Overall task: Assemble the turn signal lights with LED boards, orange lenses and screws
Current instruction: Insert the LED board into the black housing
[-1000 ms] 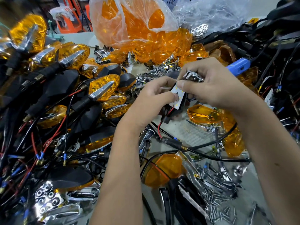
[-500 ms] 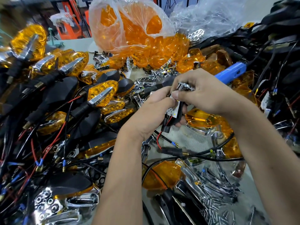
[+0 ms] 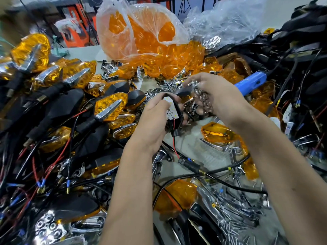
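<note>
A: Step in hand, as we read it: the LED board sits in the black housing; the reflector goes on next.

B: Agreed. We log the left hand curled round the housing, board face up, white, red and black leads hanging below it.

A: Right hand?

B: Raised just right of the housing, fingers bent round a chrome reflector. The picture is blurred there, so we cannot tell how firm the pinch is. Reflector and board are near, not touching.

A: Next move, in our judgement: line the reflector's cups over the LEDs and press it down, then take an orange lens from the desk.

B: Screws lie loose at lower right, blue screwdriver behind the right hand. Both forearms reach forward from the bottom edge, wrists level.
</note>
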The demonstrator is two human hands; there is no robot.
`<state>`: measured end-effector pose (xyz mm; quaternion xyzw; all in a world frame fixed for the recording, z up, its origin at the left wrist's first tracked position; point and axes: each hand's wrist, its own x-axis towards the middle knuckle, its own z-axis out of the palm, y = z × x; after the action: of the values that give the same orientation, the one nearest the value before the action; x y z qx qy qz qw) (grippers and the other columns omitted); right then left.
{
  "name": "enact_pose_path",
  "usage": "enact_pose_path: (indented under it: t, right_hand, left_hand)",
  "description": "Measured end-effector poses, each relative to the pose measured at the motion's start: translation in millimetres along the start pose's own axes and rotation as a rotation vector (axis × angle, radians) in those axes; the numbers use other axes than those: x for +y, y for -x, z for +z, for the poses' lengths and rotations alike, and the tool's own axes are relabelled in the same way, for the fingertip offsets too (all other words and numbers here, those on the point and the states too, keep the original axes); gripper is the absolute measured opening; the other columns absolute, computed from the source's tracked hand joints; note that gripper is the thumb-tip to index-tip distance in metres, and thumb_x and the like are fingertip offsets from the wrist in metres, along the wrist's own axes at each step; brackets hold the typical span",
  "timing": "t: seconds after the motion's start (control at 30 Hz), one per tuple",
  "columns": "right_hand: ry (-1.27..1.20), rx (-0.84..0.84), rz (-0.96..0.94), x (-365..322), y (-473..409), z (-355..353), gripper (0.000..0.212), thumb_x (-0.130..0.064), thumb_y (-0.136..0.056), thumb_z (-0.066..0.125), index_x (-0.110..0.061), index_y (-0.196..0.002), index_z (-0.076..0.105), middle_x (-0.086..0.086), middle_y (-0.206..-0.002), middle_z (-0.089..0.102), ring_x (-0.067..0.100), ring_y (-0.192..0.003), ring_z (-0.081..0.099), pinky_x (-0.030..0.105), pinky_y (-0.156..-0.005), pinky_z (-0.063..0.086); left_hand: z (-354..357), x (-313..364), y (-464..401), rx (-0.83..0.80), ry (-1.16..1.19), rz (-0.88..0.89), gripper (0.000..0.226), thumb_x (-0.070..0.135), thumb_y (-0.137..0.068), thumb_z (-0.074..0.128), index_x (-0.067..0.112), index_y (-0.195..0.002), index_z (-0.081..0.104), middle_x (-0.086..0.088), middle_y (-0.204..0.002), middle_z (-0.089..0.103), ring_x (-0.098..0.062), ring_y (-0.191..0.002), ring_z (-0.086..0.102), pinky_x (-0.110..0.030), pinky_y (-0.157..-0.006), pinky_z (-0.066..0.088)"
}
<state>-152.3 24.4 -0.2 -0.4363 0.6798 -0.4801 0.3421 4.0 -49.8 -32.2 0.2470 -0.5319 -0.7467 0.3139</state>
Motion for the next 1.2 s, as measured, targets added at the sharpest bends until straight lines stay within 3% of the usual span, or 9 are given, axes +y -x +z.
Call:
enact_pose_path:
  t: [0.17, 0.3, 0.4, 0.47, 0.6, 0.73, 0.83, 0.97, 1.2]
  right_hand:
    - [-0.075, -0.025, -0.242, 3.5, 13.1, -3.5, 0.037, 0.002, -0.101, 0.056, -0.025, -0.121, 0.072, -0.010, -0.103, 0.074, 0.001, -0.084, 0.066, 0.024, -0.074, 0.053]
    - [-0.169, 0.061, -0.257, 6.1, 9.8, -2.8, 0.025, -0.009, -0.084, 0.079, -0.024, -0.103, 0.072, 0.018, -0.102, 0.071, 0.021, -0.084, 0.063, 0.045, -0.084, 0.058]
    - [-0.231, 0.130, -0.236, 8.2, 9.6, -4.0, 0.025, -0.016, -0.076, 0.083, -0.021, -0.093, 0.066, 0.003, -0.083, 0.068, 0.023, -0.072, 0.060, 0.037, -0.067, 0.057]
    - [-0.301, 0.170, -0.230, 8.5, 8.5, -3.4, 0.027, -0.013, -0.078, 0.084, -0.019, -0.096, 0.064, 0.003, -0.086, 0.067, 0.024, -0.069, 0.061, 0.032, -0.061, 0.055]
    - [-0.391, 0.186, -0.250, 5.0, 10.1, -0.1, 0.027, -0.002, -0.087, 0.080, -0.017, -0.104, 0.065, -0.003, -0.090, 0.069, 0.019, -0.074, 0.067, 0.033, -0.065, 0.062]
    - [-0.419, 0.141, -0.232, 0.9, 13.9, 2.8, 0.044, 0.006, -0.091, 0.073, -0.022, -0.124, 0.067, 0.011, -0.121, 0.056, 0.025, -0.090, 0.072, 0.040, -0.075, 0.065]
    - [-0.414, 0.120, -0.246, -1.3, 14.5, 3.4, 0.020, 0.005, -0.092, 0.070, -0.012, -0.102, 0.073, 0.007, -0.104, 0.070, 0.025, -0.090, 0.075, 0.042, -0.078, 0.064]
    - [-0.301, 0.156, -0.269, -0.2, 13.9, 2.5, 0.019, -0.007, -0.085, 0.082, -0.020, -0.084, 0.069, -0.003, -0.072, 0.070, 0.013, -0.071, 0.066, 0.027, -0.073, 0.055]
    - [-0.262, 0.005, -0.250, 0.8, 15.3, 7.5, 0.022, -0.023, -0.076, 0.090, -0.016, -0.077, 0.069, 0.006, -0.071, 0.069, 0.014, -0.059, 0.057, 0.022, -0.056, 0.049]
  left_hand:
    - [-4.4, -1.4, -2.6, 0.028, 0.098, -0.011, 0.029, -0.002, -0.099, 0.033, 0.005, -0.095, 0.061, -0.012, -0.082, 0.063, -0.027, -0.069, 0.063, -0.038, -0.065, 0.057]
    - [-5.0, -0.2, -4.5, 0.059, 0.135, -0.021, 0.034, -0.003, -0.098, 0.034, 0.007, -0.089, 0.065, -0.008, -0.079, 0.066, -0.020, -0.068, 0.066, -0.035, -0.063, 0.058]
    - [-4.5, -0.5, -5.6, 0.082, 0.213, -0.027, 0.032, -0.003, -0.098, 0.033, 0.004, -0.089, 0.063, -0.012, -0.083, 0.064, -0.023, -0.076, 0.063, -0.034, -0.070, 0.058]
    - [-3.6, -0.3, -6.0, 0.092, 0.238, -0.015, 0.031, -0.003, -0.099, 0.033, 0.004, -0.090, 0.061, -0.012, -0.083, 0.064, -0.024, -0.077, 0.063, -0.035, -0.075, 0.058]
    - [-1.7, 2.1, -4.3, 0.077, 0.231, 0.014, 0.032, -0.001, -0.100, 0.033, 0.008, -0.089, 0.062, -0.008, -0.080, 0.065, -0.018, -0.071, 0.066, -0.032, -0.067, 0.057]
    - [-2.7, 3.0, -0.4, 0.064, 0.120, 0.046, 0.036, 0.002, -0.100, 0.034, 0.015, -0.088, 0.065, -0.005, -0.077, 0.066, -0.019, -0.073, 0.066, -0.030, -0.058, 0.053]
    - [-1.9, 5.2, 0.2, 0.046, 0.157, 0.049, 0.037, 0.001, -0.099, 0.033, 0.016, -0.087, 0.065, -0.007, -0.080, 0.065, -0.019, -0.074, 0.066, -0.031, -0.065, 0.054]
    - [-0.3, 6.4, -0.2, 0.056, 0.189, 0.059, 0.034, -0.002, -0.097, 0.033, 0.013, -0.090, 0.063, -0.005, -0.084, 0.064, -0.017, -0.073, 0.065, -0.031, -0.070, 0.054]
    - [-0.2, 8.2, 0.3, 0.125, 0.192, 0.011, 0.032, 0.002, -0.101, 0.036, 0.016, -0.088, 0.062, -0.015, -0.101, 0.063, -0.026, -0.085, 0.058, -0.038, -0.073, 0.048]
